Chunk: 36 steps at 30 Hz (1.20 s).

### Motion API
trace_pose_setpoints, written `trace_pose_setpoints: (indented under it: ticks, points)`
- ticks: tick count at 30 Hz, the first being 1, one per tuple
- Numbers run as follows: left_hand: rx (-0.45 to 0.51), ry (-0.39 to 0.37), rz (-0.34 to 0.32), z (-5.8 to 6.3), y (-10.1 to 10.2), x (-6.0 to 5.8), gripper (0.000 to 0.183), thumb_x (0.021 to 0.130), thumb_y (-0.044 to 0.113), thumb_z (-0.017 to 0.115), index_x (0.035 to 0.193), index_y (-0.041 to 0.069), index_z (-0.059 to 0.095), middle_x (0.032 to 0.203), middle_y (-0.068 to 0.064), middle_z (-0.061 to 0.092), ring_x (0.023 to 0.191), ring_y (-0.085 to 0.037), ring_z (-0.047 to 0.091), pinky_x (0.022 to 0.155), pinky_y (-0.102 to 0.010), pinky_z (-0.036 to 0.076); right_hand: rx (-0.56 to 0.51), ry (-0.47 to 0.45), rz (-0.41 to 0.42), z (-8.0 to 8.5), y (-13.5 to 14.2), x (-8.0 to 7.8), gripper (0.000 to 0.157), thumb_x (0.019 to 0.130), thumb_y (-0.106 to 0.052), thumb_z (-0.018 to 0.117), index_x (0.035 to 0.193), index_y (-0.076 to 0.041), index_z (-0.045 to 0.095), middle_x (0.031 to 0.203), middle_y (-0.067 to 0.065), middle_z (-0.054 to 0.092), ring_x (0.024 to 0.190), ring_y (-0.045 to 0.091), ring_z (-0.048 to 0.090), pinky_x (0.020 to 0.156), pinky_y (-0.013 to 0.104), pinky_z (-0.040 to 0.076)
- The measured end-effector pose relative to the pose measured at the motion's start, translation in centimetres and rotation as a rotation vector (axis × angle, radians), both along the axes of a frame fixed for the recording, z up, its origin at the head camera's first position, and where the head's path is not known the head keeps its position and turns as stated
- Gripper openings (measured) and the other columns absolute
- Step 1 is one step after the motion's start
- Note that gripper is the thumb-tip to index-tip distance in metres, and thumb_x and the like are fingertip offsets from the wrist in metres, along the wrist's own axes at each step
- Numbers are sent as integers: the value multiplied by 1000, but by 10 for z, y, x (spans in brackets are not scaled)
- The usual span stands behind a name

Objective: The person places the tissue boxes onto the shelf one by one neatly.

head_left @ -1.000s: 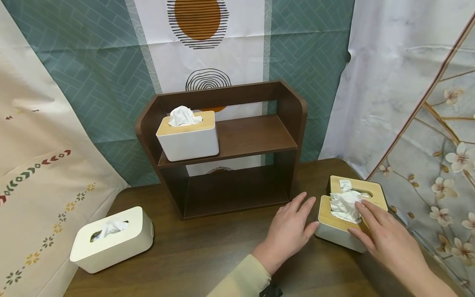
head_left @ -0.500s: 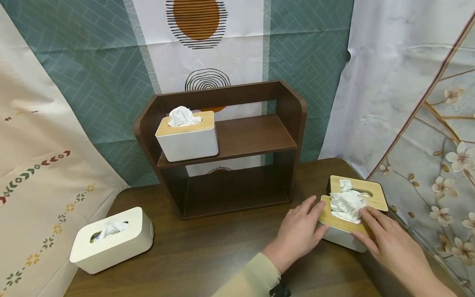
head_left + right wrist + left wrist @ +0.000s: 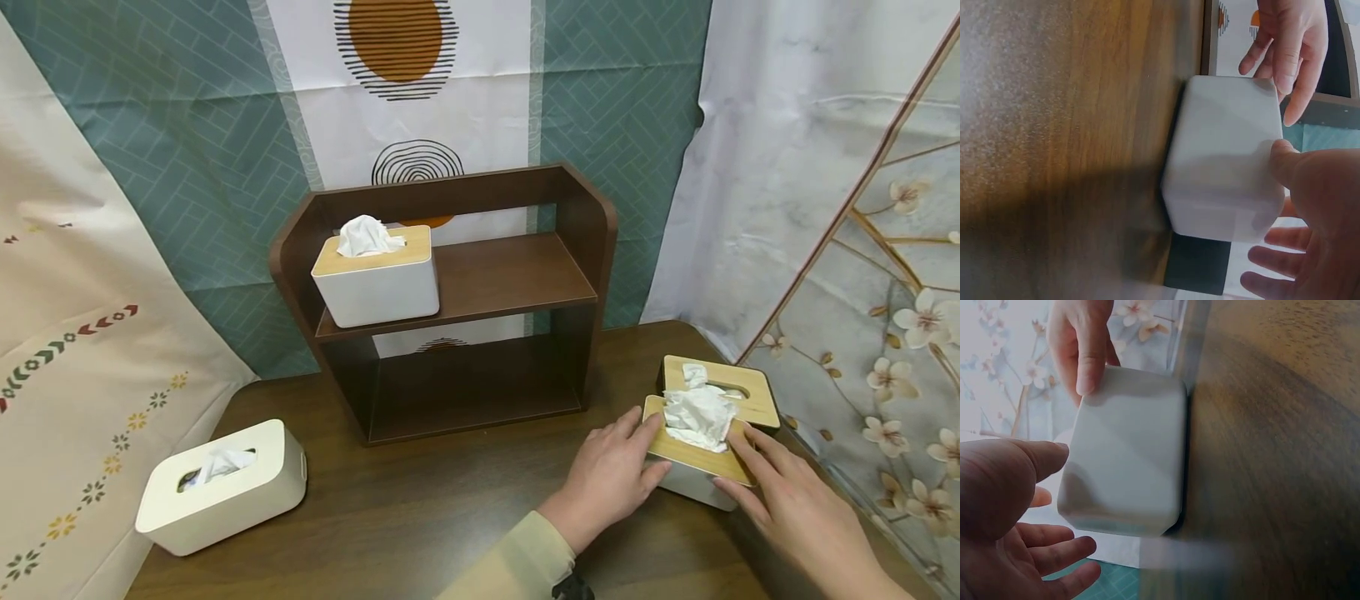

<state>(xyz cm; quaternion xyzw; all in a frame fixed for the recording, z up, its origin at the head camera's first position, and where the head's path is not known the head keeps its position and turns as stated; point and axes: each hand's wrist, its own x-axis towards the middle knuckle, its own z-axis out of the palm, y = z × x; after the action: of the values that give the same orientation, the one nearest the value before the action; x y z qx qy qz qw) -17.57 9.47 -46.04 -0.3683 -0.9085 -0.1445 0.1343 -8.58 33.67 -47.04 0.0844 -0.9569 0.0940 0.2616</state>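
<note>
A white tissue box (image 3: 688, 486) with a light wooden lid and a tuft of white tissue (image 3: 701, 417) stands on the table at the right. My left hand (image 3: 611, 471) is at its left end, fingertips at the lid's edge and fingers fairly straight. At the other end, my right hand (image 3: 798, 504) rests fingers on the lid, thumb near the front edge. In the right wrist view, the right thumb (image 3: 1285, 159) meets the box's upper edge. The left wrist view has the left thumb (image 3: 1050, 456) close by the box edge, fingers loosely spread.
Right behind stands a dark tissue box with a wooden lid (image 3: 753, 404). A brown two-tier shelf (image 3: 517, 271) holds another white tissue box (image 3: 378, 292) on its upper left. A cream tissue box (image 3: 232, 492) sits at the table's left. Patterned cloths (image 3: 622, 150) hang around.
My left hand has moved right, from beside the box to its left end. The right hand has shifted slightly along the lid. The box has hardly moved.
</note>
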Motion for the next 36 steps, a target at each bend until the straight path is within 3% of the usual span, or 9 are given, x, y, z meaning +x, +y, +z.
trace_pose_setpoints:
  ticks: [9,20,36]
  points:
    - [-28,1,-1,0,4,1,64,110,54,64,165,24,52,160,-2,58,138,-9,62,107,-29,52,-35,16,11,0,-1,1,67,94,-29,90,147,4,64,145,32,59,112,57,66,75,72,53]
    - [-31,-6,-1,0,0,4,60,110,52,66,161,21,57,162,-2,57,140,-10,61,108,-28,51,-48,-9,4,0,-1,1,65,97,-30,87,145,6,64,145,33,57,97,56,71,61,64,54]
    - [-16,21,12,-3,-17,8,57,108,50,71,155,20,62,159,-3,60,138,-12,63,107,-31,52,-30,36,61,-2,-10,-2,63,94,-32,89,141,4,70,144,28,61,79,41,76,51,50,52]
